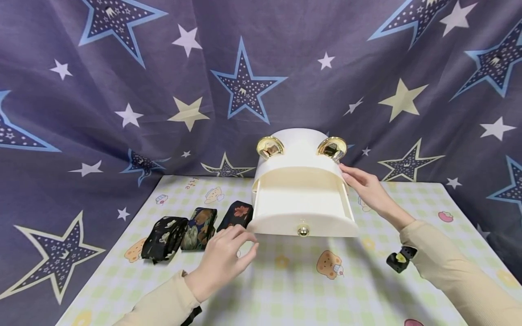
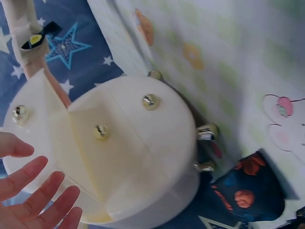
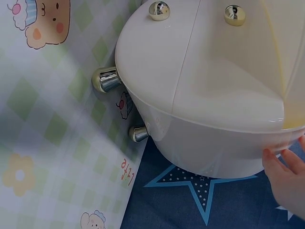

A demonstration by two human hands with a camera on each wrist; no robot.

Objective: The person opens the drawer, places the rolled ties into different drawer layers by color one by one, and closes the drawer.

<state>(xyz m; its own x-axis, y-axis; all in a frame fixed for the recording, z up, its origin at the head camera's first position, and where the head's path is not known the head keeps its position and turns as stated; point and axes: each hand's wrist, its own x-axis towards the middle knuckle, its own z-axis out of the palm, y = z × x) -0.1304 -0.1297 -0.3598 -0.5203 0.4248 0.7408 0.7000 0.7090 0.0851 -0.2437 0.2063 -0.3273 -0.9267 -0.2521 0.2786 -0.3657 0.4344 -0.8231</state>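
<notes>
A white rounded storage box [image 1: 299, 158] with gold ear-like discs [image 1: 270, 147] stands at the back of the table. Its upper drawer [image 1: 277, 225] is pulled out, with a gold knob [image 1: 303, 231] on its front. My left hand [image 1: 226, 258] hovers by the drawer's left front corner; the left wrist view shows its fingers [image 2: 45, 183] spread and holding nothing. At the box's right side, my right hand [image 1: 369, 192] rests its fingertips [image 3: 268, 157] against the wall. More gold knobs [image 3: 159, 10] and short gold feet [image 3: 106, 79] appear in the right wrist view.
Several dark floral folded fabric pieces lie left of the box: a black one [image 1: 163, 239], a brown-patterned one [image 1: 199, 228] and one with a red flower [image 1: 236, 215]. The checked tablecloth [image 1: 285, 290] meets a starred curtain [image 1: 228, 136] behind the box.
</notes>
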